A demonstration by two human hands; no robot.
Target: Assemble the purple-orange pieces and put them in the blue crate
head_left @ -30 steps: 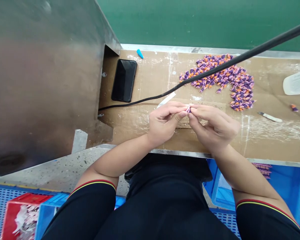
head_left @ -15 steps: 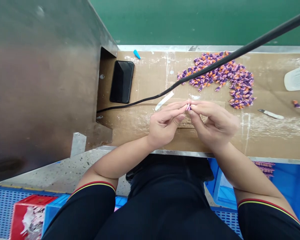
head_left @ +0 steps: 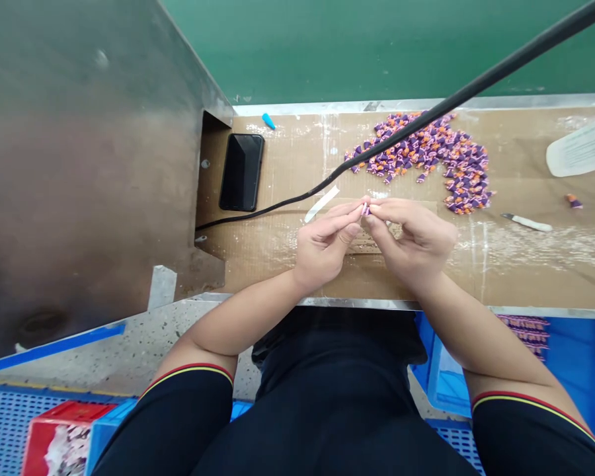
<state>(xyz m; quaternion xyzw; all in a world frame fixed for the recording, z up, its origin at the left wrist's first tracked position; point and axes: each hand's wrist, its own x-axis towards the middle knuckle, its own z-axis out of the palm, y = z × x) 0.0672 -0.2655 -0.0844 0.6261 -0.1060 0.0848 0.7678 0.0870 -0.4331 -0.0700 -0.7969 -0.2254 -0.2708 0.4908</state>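
Small pink-and-purple piece [head_left: 365, 210] up in the air over the cardboard-topped bench [head_left: 277, 258], pinched between the left hand [head_left: 322, 244] and right hand [head_left: 411, 244], both firmly grasping, nothing released. Too tiny to make out its exact shape from up here. Just past the fingers, a big heap of purple, orange and pink bits [head_left: 419, 155], with a black cable [head_left: 277, 203] crossing above it. Loose white paper strip [head_left: 322, 203] right beside the left hand, white-handled craft knife [head_left: 528, 223] off to the right near a stray bit [head_left: 574, 201]. Main worry from here: a slipped pinch, with a piece this small popping loose and vanishing into the heap. Also possible: a careless reach right, straight onto that bare blade, or a wrist snagging the cable.
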